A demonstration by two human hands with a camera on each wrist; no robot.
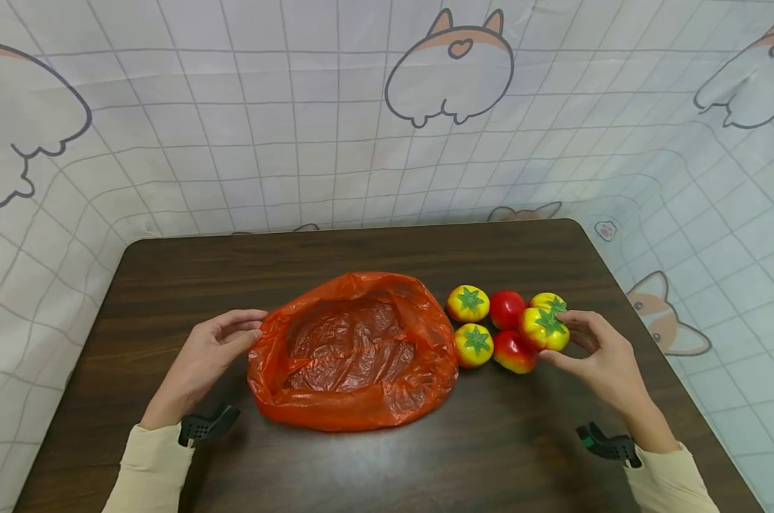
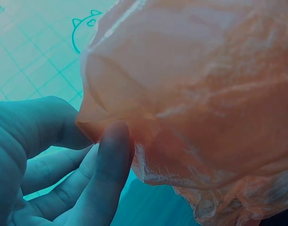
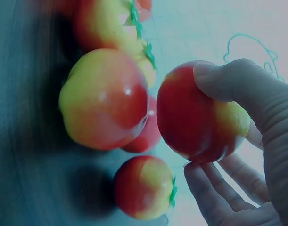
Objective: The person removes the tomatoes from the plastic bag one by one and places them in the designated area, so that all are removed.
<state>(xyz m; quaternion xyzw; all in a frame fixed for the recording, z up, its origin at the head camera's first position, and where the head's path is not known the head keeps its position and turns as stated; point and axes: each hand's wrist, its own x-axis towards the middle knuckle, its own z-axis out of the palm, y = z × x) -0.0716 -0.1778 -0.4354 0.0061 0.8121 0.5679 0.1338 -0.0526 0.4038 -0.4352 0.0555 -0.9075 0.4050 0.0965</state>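
Note:
My left hand (image 1: 209,358) pinches the left rim of an orange-red plastic bag (image 1: 355,413) between thumb and index finger. The bag lies with its mouth spread wide, nothing inside. In the left wrist view, the thin bag (image 2: 191,99) fills most of the picture. At the right, my right hand (image 1: 604,365) grips a yellow-and-red toy persimmon (image 1: 544,331) with a green star-shaped top. Thumb and fingers hold opposite sides of this persimmon (image 3: 193,122) in the right wrist view, above the other fruits.
Beside the bag lie two similar persimmons (image 1: 467,304), a red toy fruit (image 1: 507,309) and a red-and-yellow toy fruit (image 1: 514,352). Another persimmon (image 1: 546,301) sits just behind the held one. The dark wooden table (image 1: 361,470) backs onto a white checked cloth (image 1: 336,149).

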